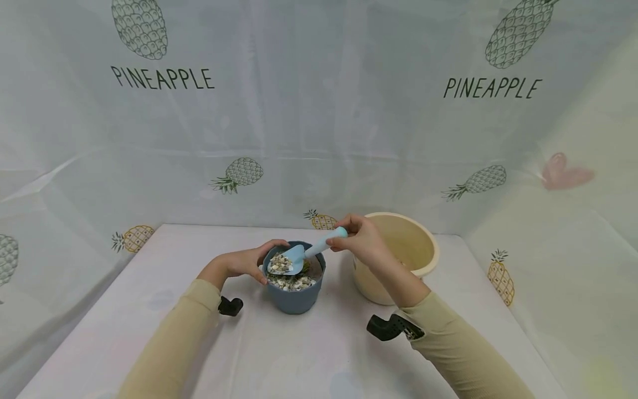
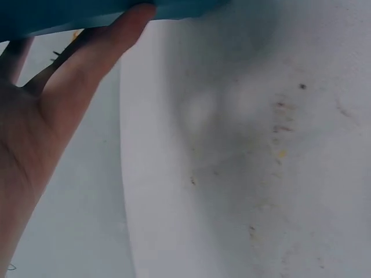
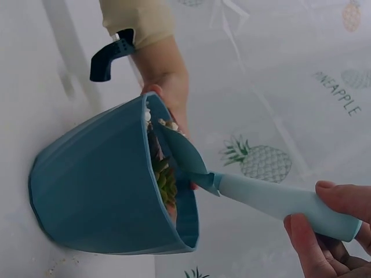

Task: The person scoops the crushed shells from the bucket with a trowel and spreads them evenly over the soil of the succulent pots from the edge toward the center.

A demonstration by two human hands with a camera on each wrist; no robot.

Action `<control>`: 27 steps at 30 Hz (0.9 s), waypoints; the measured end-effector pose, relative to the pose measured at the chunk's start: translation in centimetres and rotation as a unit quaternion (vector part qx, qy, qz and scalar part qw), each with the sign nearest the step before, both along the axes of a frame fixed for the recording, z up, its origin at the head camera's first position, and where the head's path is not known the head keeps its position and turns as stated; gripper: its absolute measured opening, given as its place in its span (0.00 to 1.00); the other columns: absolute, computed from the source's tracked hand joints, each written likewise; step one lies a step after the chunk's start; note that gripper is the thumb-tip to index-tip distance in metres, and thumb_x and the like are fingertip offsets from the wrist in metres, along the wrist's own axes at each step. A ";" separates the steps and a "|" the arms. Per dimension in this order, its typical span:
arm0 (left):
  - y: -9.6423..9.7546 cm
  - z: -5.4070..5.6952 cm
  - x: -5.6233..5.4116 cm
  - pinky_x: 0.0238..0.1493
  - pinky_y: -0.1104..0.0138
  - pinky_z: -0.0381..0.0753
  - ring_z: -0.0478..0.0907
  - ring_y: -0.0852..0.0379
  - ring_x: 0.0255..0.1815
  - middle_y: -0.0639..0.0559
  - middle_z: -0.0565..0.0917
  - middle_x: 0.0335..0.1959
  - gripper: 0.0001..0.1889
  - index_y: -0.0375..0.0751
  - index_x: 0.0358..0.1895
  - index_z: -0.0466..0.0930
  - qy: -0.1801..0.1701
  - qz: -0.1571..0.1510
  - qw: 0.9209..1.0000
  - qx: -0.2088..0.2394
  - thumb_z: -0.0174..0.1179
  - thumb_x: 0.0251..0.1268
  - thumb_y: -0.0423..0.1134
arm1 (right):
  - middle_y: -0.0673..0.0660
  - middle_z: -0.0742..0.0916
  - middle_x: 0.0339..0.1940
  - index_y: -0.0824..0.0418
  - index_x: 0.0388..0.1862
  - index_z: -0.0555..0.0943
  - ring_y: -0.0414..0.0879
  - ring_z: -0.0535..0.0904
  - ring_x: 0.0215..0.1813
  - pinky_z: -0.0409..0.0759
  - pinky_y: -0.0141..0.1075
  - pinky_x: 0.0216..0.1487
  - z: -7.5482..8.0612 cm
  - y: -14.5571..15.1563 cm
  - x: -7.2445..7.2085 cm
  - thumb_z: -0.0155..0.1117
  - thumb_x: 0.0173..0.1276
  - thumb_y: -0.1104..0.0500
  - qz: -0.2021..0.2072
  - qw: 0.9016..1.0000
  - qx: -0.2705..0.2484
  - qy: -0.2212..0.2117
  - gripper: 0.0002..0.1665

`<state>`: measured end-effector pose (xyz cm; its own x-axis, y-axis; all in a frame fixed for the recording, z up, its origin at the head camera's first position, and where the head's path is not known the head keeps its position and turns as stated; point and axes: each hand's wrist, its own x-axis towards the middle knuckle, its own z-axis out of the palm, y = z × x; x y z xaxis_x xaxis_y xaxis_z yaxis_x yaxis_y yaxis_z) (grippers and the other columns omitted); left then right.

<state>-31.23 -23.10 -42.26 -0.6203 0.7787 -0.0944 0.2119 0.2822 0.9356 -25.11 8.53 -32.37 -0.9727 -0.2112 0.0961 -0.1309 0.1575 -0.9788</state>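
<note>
A blue-grey flower pot (image 1: pixel 294 302) stands on the table with a green succulent (image 3: pixel 166 186) and pale pebbles (image 1: pixel 293 284) inside. My left hand (image 1: pixel 244 261) holds the pot at its left side, thumb near the front and fingers behind the rim. In the left wrist view, only the pot's lower part shows above the thumb. My right hand (image 1: pixel 366 242) pinches the end of the handle of a light blue trowel (image 1: pixel 320 245). The trowel's blade, loaded with small stones (image 1: pixel 279 263), is tilted over the pot's left half. In the right wrist view, the blade partly hides the pot's inside.
A cream bucket (image 1: pixel 371 285) stands right of the pot, behind my right forearm. Crumbs (image 2: pixel 281 127) lie scattered on the white tabletop (image 1: pixel 279 354). Pineapple-printed sheeting (image 1: pixel 319 122) hangs at the back and along both sides.
</note>
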 end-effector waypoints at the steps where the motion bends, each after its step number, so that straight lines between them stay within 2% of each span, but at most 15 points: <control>1: 0.0 0.0 0.1 0.67 0.44 0.54 0.46 0.39 0.75 0.44 0.45 0.76 0.54 0.51 0.75 0.51 -0.005 0.004 1.000 0.002 0.78 0.46 0.39 | 0.61 0.84 0.38 0.70 0.45 0.78 0.48 0.86 0.34 0.83 0.46 0.44 0.1 -0.1 0.0 0.72 0.58 0.72 0.001 1.000 -0.002 0.002 0.16; 5: -0.1 -0.1 0.5 0.67 0.43 0.54 0.45 0.38 0.74 0.43 0.46 0.75 0.53 0.50 0.74 0.51 -0.021 0.021 0.999 0.014 0.78 0.46 0.36 | 0.63 0.85 0.38 0.71 0.43 0.77 0.48 0.86 0.33 0.83 0.46 0.44 0.2 -0.2 -0.2 0.72 0.58 0.72 0.005 1.000 -0.006 0.011 0.16; 10: 0.1 -0.2 1.1 0.67 0.44 0.55 0.45 0.37 0.74 0.42 0.48 0.74 0.52 0.51 0.74 0.51 -0.032 0.040 0.998 0.023 0.76 0.47 0.35 | 0.64 0.86 0.38 0.71 0.43 0.78 0.48 0.86 0.31 0.84 0.41 0.40 0.6 -0.5 -0.6 0.72 0.57 0.72 0.009 0.999 0.018 0.029 0.16; 15: 0.4 -0.2 2.0 0.66 0.43 0.56 0.44 0.33 0.74 0.41 0.48 0.75 0.53 0.51 0.75 0.49 -0.036 0.059 0.997 0.025 0.75 0.49 0.35 | 0.61 0.87 0.37 0.69 0.43 0.79 0.50 0.86 0.33 0.84 0.44 0.41 1.0 -0.8 -0.9 0.74 0.57 0.70 0.023 0.998 0.038 0.044 0.16; 27: 0.9 -0.7 3.6 0.66 0.38 0.51 0.40 0.32 0.75 0.41 0.41 0.77 0.52 0.55 0.76 0.48 -0.016 0.114 0.993 0.019 0.73 0.50 0.32 | 0.59 0.87 0.36 0.67 0.40 0.81 0.48 0.84 0.34 0.84 0.43 0.39 1.7 -0.7 -0.6 0.73 0.55 0.72 0.051 0.994 0.065 0.070 0.14</control>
<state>-27.67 -22.20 -42.96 -0.7781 0.6217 -0.0900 0.1165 0.2836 0.9518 -25.75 7.87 -30.66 -0.9244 -0.3278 0.1952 -0.2867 0.2593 -0.9223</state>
